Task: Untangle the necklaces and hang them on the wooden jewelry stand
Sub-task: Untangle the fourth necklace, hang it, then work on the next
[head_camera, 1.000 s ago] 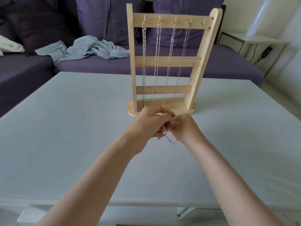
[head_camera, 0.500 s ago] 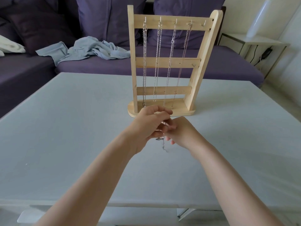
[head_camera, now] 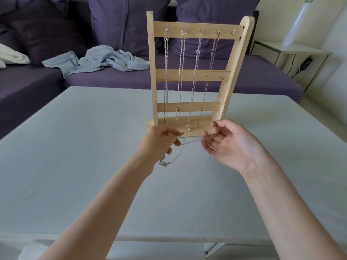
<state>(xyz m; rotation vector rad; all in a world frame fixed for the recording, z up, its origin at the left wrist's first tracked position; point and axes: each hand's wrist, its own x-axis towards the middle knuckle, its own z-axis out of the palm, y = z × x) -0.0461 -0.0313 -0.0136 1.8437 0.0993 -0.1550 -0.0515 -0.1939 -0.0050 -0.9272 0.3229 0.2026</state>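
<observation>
Stretching last chain before hanging

Head view: left hand [head_camera: 159,141] pinches one end of a thin necklace [head_camera: 189,142] w/ curled fingers; right hand [head_camera: 225,145], palm up, fingers loosely curled, pinches the other end at thumb and fingertip. Chain runs between the hands just above the bench [head_camera: 75,166], slack loop w/ a small pendant [head_camera: 163,163] dangling below the left hand. Wooden stand [head_camera: 189,76] sits just behind the hands; four necklaces hang from its top-rail hooks, fifth hook [head_camera: 233,31] at right looks free.

Risks, as I judge: the hands are close to the hung chains' lower ends, so a careless lift could snag or swing them & re-tangle. Pendant may catch on the base. Fine chain could slip from a light pinch. Can't tell if knots remain in the loop.
</observation>
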